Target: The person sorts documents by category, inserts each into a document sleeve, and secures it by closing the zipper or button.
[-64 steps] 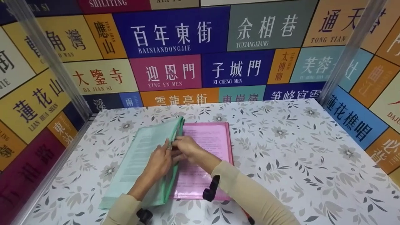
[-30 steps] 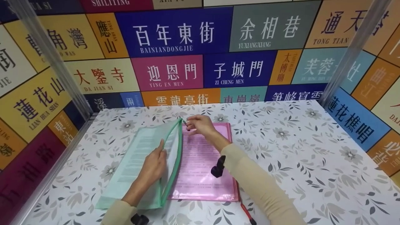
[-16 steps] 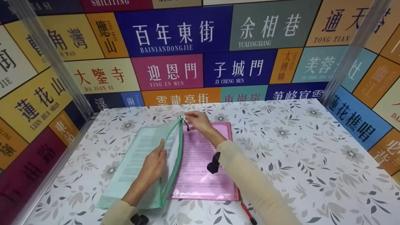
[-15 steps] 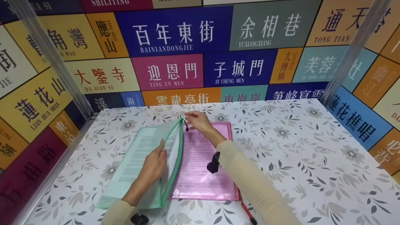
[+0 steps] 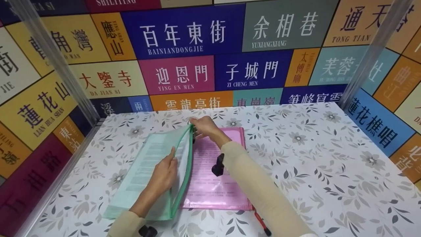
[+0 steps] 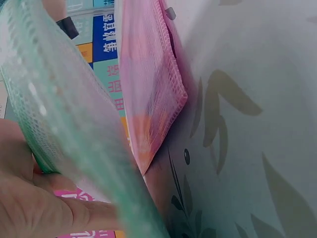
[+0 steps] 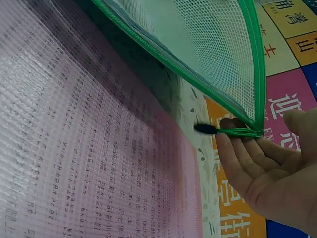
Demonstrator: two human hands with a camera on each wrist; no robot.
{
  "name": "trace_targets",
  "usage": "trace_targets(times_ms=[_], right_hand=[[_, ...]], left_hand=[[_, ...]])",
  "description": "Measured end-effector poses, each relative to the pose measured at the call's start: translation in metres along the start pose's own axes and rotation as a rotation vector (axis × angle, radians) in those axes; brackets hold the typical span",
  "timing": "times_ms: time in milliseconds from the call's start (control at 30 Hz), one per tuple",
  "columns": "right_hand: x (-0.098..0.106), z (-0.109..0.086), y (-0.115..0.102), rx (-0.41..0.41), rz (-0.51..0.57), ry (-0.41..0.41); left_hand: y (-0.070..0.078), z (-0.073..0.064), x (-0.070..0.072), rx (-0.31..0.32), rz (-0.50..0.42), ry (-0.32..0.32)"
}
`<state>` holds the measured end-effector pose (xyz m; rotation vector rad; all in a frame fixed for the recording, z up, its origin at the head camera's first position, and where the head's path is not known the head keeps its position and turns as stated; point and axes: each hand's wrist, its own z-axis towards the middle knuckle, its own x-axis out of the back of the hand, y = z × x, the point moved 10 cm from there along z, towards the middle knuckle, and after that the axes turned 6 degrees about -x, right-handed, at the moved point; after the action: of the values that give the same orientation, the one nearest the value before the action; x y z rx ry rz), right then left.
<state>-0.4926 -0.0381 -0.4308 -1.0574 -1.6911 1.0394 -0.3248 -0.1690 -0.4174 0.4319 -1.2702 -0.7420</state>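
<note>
A green mesh zip pouch (image 5: 141, 168) with printed sheets inside lies tilted, its zip side gaping. My left hand (image 5: 164, 174) grips the upper side of that gap, thumb on top and fingers inside; the left wrist view shows the hand (image 6: 44, 198) beside the blurred green edge. At the far corner is my right hand (image 5: 205, 126). In the right wrist view its fingers (image 7: 242, 158) reach beneath the corner, with the green zip cord (image 7: 237, 132) and its black tip lying across them, the thumb apart. A pink zip pouch (image 5: 220, 184) with printed sheets lies underneath.
A red cord with a black end (image 5: 262, 223) trails from the pink pouch's near right corner. The floral table (image 5: 312, 171) stretches to both sides. Walls printed with colourful name panels (image 5: 181, 33) stand behind and beside it, with clear corner posts.
My right hand has gone from mid-zip up to the pouch's far corner, most recently shifting slightly left onto it. The zip side has opened wider. My left hand keeps its grip.
</note>
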Motion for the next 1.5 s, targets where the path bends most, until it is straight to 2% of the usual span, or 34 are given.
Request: trace_targets(times_ms=[233, 467, 633, 767, 867, 1033, 1167, 1233, 1333, 1400, 1500], right_hand=[[-0.001, 0.002, -0.001, -0.015, 0.025, 0.102], [-0.003, -0.001, -0.007, -0.041, 0.061, 0.149], [-0.003, -0.004, -0.023, -0.012, 0.051, 0.159], [-0.004, -0.005, -0.032, -0.003, 0.036, 0.139], [-0.004, -0.005, -0.035, -0.002, 0.033, 0.127], [-0.003, -0.005, -0.036, -0.004, 0.041, 0.103], [0.0, -0.006, -0.037, -0.007, 0.037, 0.089], [0.002, -0.006, -0.038, -0.001, 0.021, 0.092], [0.006, -0.007, -0.038, 0.005, 0.0, 0.104], [0.007, -0.008, -0.038, 0.004, -0.01, 0.109], [0.008, -0.009, -0.04, 0.007, -0.022, 0.105]], left_hand=[[0.001, -0.006, -0.006, -0.03, 0.019, -0.021], [0.0, -0.009, -0.017, -0.002, 0.032, -0.09], [-0.002, -0.004, -0.021, 0.05, 0.066, -0.102], [-0.006, 0.0, -0.023, 0.14, 0.068, -0.123], [-0.002, 0.004, -0.019, 0.145, 0.071, -0.073], [0.018, 0.013, 0.0, 0.043, 0.089, 0.132], [0.03, 0.022, 0.009, -0.004, 0.078, 0.237], [0.033, 0.028, 0.01, -0.017, 0.063, 0.252], [0.033, 0.038, 0.006, -0.023, 0.044, 0.227], [0.028, 0.044, 0.003, -0.005, 0.034, 0.204], [0.015, 0.051, 0.001, 0.062, -0.008, 0.194]])
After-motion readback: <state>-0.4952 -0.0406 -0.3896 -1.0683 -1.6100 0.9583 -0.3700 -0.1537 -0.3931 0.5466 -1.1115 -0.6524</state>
